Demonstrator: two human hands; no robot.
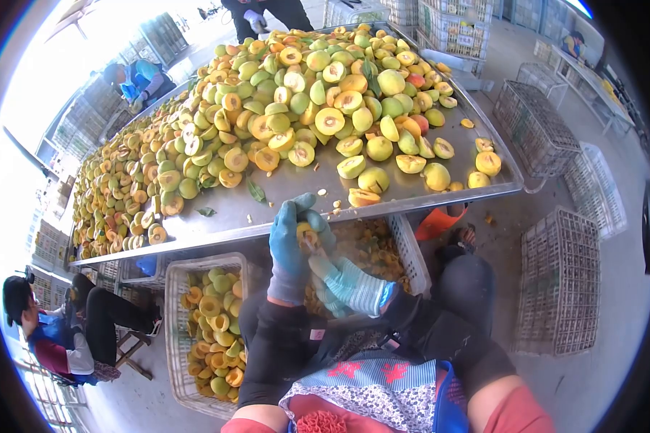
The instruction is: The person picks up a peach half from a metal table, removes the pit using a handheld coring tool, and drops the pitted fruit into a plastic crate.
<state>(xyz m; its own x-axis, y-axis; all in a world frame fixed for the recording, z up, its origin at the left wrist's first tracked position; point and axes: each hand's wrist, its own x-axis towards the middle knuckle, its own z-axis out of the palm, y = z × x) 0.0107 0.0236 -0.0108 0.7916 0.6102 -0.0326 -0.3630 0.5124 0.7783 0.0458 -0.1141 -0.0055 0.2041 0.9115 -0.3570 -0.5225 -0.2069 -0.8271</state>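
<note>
My left hand (293, 245), in a blue-grey glove, is raised just below the near edge of the metal table. Its fingers are curled around a cut yellow peach half (308, 237), with the cut face partly showing. Close under it is my right hand (350, 283), in a teal striped glove. Its fingers are closed and pointed at the fruit; whatever they grip is hidden. A large heap of halved and whole green-yellow peaches (330, 121) covers much of the metal table (440, 200) ahead. Beneath my hands, a crate (409, 254) contains pitted pieces and scraps.
To my left, a white crate (172, 346) holds peach halves. A seated person (50, 339) is beyond it; others stand or work behind the table. Stacked plastic crates (558, 285) line the right side. An orange object (440, 222) lies under the table edge.
</note>
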